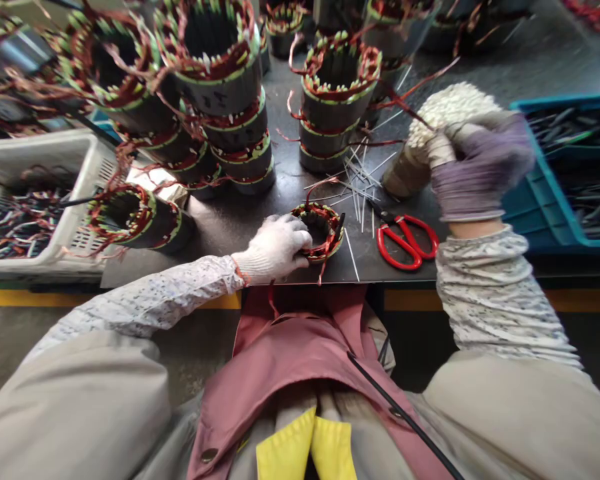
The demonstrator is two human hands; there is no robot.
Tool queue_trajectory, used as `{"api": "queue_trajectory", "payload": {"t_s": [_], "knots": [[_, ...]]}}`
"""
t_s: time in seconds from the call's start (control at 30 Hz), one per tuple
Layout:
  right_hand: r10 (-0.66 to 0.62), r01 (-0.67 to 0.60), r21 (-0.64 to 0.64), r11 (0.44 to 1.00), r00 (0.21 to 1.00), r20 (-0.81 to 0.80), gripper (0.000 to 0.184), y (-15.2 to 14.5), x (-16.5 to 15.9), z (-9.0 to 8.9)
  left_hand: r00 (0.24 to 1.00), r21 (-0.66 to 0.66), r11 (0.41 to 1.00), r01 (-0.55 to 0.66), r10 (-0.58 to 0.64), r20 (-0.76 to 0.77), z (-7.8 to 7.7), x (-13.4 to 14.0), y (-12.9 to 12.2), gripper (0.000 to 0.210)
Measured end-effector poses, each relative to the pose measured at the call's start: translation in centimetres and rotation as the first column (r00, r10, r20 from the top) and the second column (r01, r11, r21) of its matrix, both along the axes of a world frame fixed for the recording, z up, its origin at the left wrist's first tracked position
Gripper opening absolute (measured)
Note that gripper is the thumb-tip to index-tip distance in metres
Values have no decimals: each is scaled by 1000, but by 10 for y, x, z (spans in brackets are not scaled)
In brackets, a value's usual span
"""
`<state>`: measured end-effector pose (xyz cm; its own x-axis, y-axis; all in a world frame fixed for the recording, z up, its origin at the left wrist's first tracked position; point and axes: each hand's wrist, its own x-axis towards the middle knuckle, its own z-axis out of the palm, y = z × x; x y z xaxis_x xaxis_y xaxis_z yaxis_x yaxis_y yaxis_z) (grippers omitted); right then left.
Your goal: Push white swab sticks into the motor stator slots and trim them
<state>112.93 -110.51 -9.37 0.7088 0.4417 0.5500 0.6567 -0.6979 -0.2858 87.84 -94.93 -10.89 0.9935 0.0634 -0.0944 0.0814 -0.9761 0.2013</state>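
My left hand (275, 250), in a white knit glove, grips the left side of a small wound stator (336, 248) near the table's front edge. Red-brown copper leads and a black sleeve stick out of its top. To the right, my right hand (480, 160), in a purple and grey glove, has its fingers pinched together against a thick bundle of thin white strips (453, 107). That bundle stands in a brownish cylindrical holder (403, 175). What the pinch holds is hidden. Red-handled scissors (405, 250) lie between the hands, and loose white strips (363, 177) are scattered behind them.
Stacked stators (330, 113) stand behind the small one, with taller stacks (225, 100) further left. Another stator (135, 217) lies tilted beside a white crate (75, 200) of wire pieces. At right, a blue bin (555, 193) holds dark sleeves. Copper leads jut out from the stacks.
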Motion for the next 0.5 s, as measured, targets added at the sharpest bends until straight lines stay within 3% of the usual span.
{"api": "queue_trajectory", "payload": {"t_s": [0.17, 0.27, 0.33, 0.43, 0.5], "knots": [[-14, 12, 105, 994, 1000, 20, 37, -1, 4, 10, 998, 45, 997, 61, -59, -36, 7, -4, -4, 36], [24, -24, 21, 999, 1000, 3, 32, -5, -5, 20, 987, -21, 987, 159, -159, 1, 7, -14, 3, 57], [62, -62, -3, 998, 998, 19, 28, -7, -11, 26, 989, -27, 988, 151, -151, -3, 4, -17, 5, 56], [9, -52, 230, 972, 983, 182, 33, -9, -8, 31, 997, 38, 997, 71, -72, 26, -2, -15, 5, 51], [-36, -76, 451, 889, 971, 235, 41, -11, 4, 32, 996, 66, 997, 44, -50, 78, -5, -11, 8, 50]]}}
